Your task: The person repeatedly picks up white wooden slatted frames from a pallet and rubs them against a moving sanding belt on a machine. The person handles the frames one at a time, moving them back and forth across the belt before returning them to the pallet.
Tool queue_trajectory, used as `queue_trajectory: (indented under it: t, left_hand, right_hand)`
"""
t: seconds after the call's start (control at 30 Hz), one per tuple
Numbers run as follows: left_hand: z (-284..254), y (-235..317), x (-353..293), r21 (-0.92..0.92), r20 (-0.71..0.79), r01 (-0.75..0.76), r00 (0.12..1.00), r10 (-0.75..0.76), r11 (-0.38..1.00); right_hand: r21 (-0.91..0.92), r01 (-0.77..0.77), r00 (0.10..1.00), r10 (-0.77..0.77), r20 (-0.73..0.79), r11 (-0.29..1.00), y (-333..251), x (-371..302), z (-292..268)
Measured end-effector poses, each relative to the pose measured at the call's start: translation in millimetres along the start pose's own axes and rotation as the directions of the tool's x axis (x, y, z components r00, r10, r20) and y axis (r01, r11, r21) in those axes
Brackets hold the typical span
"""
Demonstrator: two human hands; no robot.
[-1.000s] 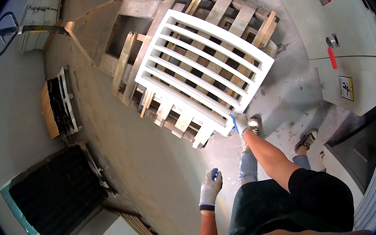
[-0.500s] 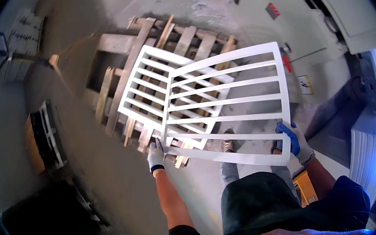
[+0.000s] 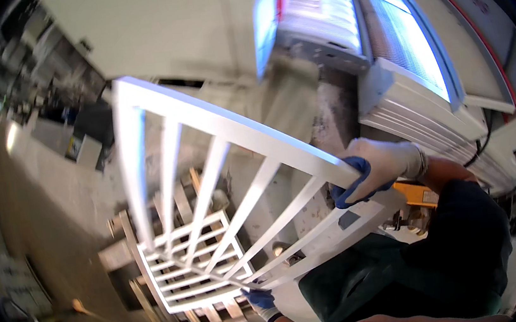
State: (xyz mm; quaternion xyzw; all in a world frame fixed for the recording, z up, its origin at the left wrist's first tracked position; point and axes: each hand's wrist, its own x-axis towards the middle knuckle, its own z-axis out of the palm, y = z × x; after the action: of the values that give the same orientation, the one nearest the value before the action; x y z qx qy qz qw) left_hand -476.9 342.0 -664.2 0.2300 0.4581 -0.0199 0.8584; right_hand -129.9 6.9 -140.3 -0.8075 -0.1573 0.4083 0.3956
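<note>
A white slatted panel [image 3: 228, 126] is held up in front of me by both hands, tilted with one long rail raised. My right hand [image 3: 370, 170], in a white and blue glove, is closed around the near end of its upper rail. At the lower near corner, my left hand [image 3: 261, 299] grips the panel's other rail, also gloved; part of its fingers is hidden. A second white slatted panel [image 3: 188, 305] lies flat on a wooden pallet [image 3: 116, 255] below, seen partly through the raised one's slats.
A machine with a brightly lit roller bed [image 3: 407, 42] stands to the right. A large pale cabinet [image 3: 160, 26] is beyond the panel. Near my right arm sits a yellow object [image 3: 414, 194]. A looped handle [image 3: 18, 315] shows at the far left.
My view has swung right toward the lit machine. The held panel has turned and tilted up, its right-hand side rising with my right hand. Both hands keep their grip; the other panel stays on the pallet.
</note>
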Motion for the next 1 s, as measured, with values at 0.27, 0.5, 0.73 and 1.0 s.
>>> queue_trajectory:
  t: [0.27, 0.5, 0.73, 1.0]
  left_hand:
    - [288.5, 132.3, -101.0, 0.209, 0.179, -0.847, 0.525, 0.832, 0.489]
    - [508.9, 84.7, -221.1, 0.069, 0.361, -0.974, 0.225, 0.905, 0.214]
    - [644.4, 38.3, -313.3, 0.366, 0.56, -0.896, -0.003, 0.828, -0.251]
    - [835.9, 35.0, -306.1, 0.311, 0.798, -0.914, 0.102, 0.594, -0.26]
  right_hand:
    - [0.358, 0.709, 0.703, -0.647, -0.294, 0.607, 40.7, -121.4, -164.3]
    - [0.521, 0.742, 0.319, -0.461, -0.828, -0.422, 161.1, -113.5, -174.5]
    - [0.606, 0.667, 0.628, -0.109, -0.77, -0.435, 229.5, -101.0, -224.2]
    - [0.547, 0.761, 0.595, 0.041, -0.803, -0.349, 305.5, -98.8, -275.8]
